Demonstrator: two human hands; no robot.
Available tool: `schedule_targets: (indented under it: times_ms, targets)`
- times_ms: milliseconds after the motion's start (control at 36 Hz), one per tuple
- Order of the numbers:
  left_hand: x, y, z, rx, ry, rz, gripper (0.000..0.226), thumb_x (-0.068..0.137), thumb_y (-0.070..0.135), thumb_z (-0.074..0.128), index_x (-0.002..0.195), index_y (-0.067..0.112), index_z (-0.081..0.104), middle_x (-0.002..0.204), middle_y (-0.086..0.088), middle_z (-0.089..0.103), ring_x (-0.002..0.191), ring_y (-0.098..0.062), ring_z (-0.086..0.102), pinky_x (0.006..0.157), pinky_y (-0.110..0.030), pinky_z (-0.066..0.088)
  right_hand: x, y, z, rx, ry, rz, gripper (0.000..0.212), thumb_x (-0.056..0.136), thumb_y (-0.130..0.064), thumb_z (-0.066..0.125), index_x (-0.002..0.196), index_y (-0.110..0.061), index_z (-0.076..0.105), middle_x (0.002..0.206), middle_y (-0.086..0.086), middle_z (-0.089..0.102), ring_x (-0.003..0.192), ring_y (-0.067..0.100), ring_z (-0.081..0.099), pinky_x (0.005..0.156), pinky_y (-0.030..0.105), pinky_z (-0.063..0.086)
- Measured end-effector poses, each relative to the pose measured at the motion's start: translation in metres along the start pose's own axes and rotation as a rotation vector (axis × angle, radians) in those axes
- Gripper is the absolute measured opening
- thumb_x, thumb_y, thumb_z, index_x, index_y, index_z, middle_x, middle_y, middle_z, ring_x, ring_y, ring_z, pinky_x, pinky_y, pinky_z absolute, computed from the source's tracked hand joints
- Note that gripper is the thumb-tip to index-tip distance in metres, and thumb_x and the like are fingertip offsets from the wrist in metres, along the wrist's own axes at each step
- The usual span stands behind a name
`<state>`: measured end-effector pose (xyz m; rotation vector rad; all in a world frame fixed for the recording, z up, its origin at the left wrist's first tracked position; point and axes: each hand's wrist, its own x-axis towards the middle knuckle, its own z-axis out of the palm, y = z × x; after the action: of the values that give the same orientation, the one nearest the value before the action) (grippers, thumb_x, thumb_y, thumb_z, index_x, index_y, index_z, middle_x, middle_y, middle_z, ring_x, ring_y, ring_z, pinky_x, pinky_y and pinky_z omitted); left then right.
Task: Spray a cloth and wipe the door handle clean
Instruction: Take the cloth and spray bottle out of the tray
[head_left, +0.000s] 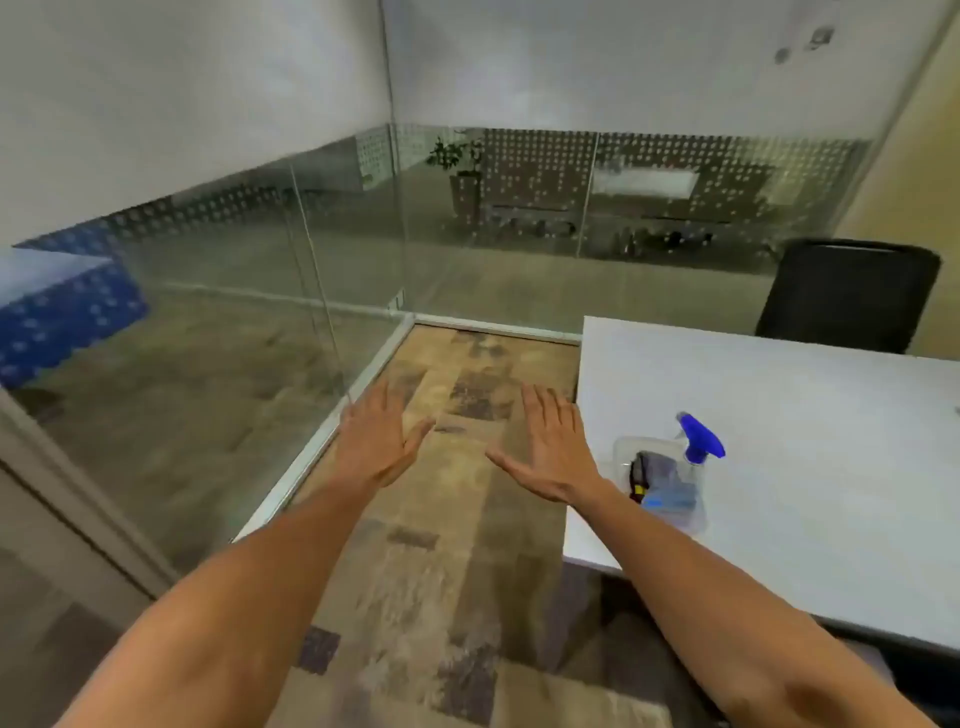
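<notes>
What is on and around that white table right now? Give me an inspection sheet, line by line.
Surface: white rectangular table, mostly bare.
Job's things: clear plastic spray bottle with blue trigger head at the table's near-left corner; something dark beside it, maybe a cloth, too blurred to tell. Door handle not seen.
Clutter: nothing seen.
Grippers: left hand and right hand both open, fingers spread, holding nothing, over the patterned carpet.
Cables: nothing seen.
Surroundings: glass partition walls with dotted frosting, black office chair behind the table.
</notes>
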<state>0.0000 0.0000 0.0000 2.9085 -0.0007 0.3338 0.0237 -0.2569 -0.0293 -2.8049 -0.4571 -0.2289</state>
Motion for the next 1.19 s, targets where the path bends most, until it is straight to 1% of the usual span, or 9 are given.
schedule_targets:
  times_ms: [83, 250, 472, 556, 667, 750, 917, 1056, 1194]
  targets:
    - [0.015, 0.007, 0.018, -0.031, -0.08, 0.06, 0.077, 0.099, 0.067, 0.032, 0.159, 0.019, 0.025, 0.164, -0.011, 0.031, 0.149, -0.033, 0.035, 0.119, -0.054, 0.033, -0.012, 0.022, 0.01, 0.059, -0.015, 0.144, 0.107, 0.08, -0.087, 0.03, 0.16, -0.025, -0.007, 0.17, 0.009, 0.002, 0.155, 0.034, -0.002, 0.125, 0.053, 0.0]
    - [0.038, 0.038, 0.07, -0.035, -0.266, 0.142, 0.078, 0.1, 0.066, 0.035, 0.161, 0.018, 0.027, 0.169, -0.01, 0.022, 0.155, -0.03, 0.026, 0.123, -0.053, 0.027, -0.043, 0.066, 0.028, 0.048, -0.012, 0.326, 0.103, 0.082, -0.086, 0.029, 0.158, -0.03, -0.013, 0.17, 0.004, -0.003, 0.156, 0.033, -0.005, 0.123, 0.053, -0.002]
    - [0.065, 0.099, 0.127, -0.062, -0.369, 0.29, 0.081, 0.1, 0.068, 0.032, 0.162, 0.016, 0.024, 0.169, -0.01, 0.024, 0.156, -0.029, 0.024, 0.124, -0.051, 0.027, -0.08, 0.11, 0.031, 0.09, 0.005, 0.551, 0.099, 0.09, -0.075, 0.037, 0.16, -0.018, -0.003, 0.17, 0.004, -0.003, 0.157, 0.028, -0.003, 0.126, 0.053, 0.006]
    - [0.073, 0.132, 0.146, -0.066, -0.392, 0.341, 0.08, 0.101, 0.067, 0.029, 0.163, 0.018, 0.021, 0.171, -0.009, 0.02, 0.156, -0.029, 0.023, 0.124, -0.052, 0.026, -0.085, 0.139, 0.031, 0.086, -0.015, 0.621, 0.093, 0.093, -0.071, 0.037, 0.16, -0.015, 0.005, 0.17, 0.007, 0.007, 0.156, 0.029, 0.008, 0.125, 0.051, 0.014]
    - [0.084, 0.172, 0.17, -0.073, -0.419, 0.365, 0.08, 0.102, 0.067, 0.027, 0.164, 0.018, 0.02, 0.172, -0.008, 0.014, 0.158, -0.027, 0.018, 0.126, -0.05, 0.022, -0.089, 0.186, 0.029, 0.092, 0.047, 0.707, 0.087, 0.093, -0.066, 0.046, 0.155, -0.009, 0.023, 0.158, 0.012, 0.037, 0.141, 0.032, 0.038, 0.117, 0.048, 0.033]
    - [0.092, 0.198, 0.187, -0.108, -0.461, 0.365, 0.078, 0.103, 0.064, 0.031, 0.164, 0.018, 0.018, 0.173, -0.008, 0.011, 0.158, -0.026, 0.015, 0.126, -0.047, 0.017, -0.085, 0.222, 0.03, 0.18, 0.062, 0.771, 0.093, 0.092, -0.065, 0.051, 0.156, -0.005, 0.022, 0.157, 0.015, 0.039, 0.142, 0.032, 0.04, 0.117, 0.045, 0.034]
    - [0.107, 0.238, 0.217, -0.16, -0.546, 0.309, 0.075, 0.104, 0.06, 0.033, 0.165, 0.019, 0.017, 0.173, -0.008, 0.007, 0.159, -0.027, 0.013, 0.128, -0.044, 0.018, -0.063, 0.271, 0.026, 0.601, 0.064, 0.705, 0.096, 0.087, -0.062, 0.064, 0.159, -0.019, 0.017, 0.163, 0.006, 0.032, 0.146, 0.027, 0.036, 0.115, 0.039, 0.034]
    - [0.117, 0.26, 0.235, -0.173, -0.57, 0.256, 0.075, 0.103, 0.061, 0.037, 0.164, 0.02, 0.02, 0.172, -0.005, 0.016, 0.158, -0.025, 0.02, 0.125, -0.041, 0.023, -0.036, 0.287, 0.018, 0.868, 0.016, 0.648, 0.095, 0.084, -0.051, 0.074, 0.158, -0.024, 0.02, 0.148, 0.002, 0.05, 0.133, 0.026, 0.052, 0.101, 0.03, 0.045]
    - [0.126, 0.27, 0.246, -0.168, -0.583, 0.251, 0.07, 0.104, 0.057, 0.042, 0.16, 0.017, 0.031, 0.165, -0.008, 0.034, 0.151, -0.026, 0.034, 0.122, -0.039, 0.029, -0.018, 0.291, 0.013, 0.969, -0.085, 0.477, 0.083, 0.087, -0.045, 0.074, 0.154, -0.034, 0.028, 0.146, 0.0, 0.052, 0.126, 0.023, 0.055, 0.106, 0.039, 0.051]
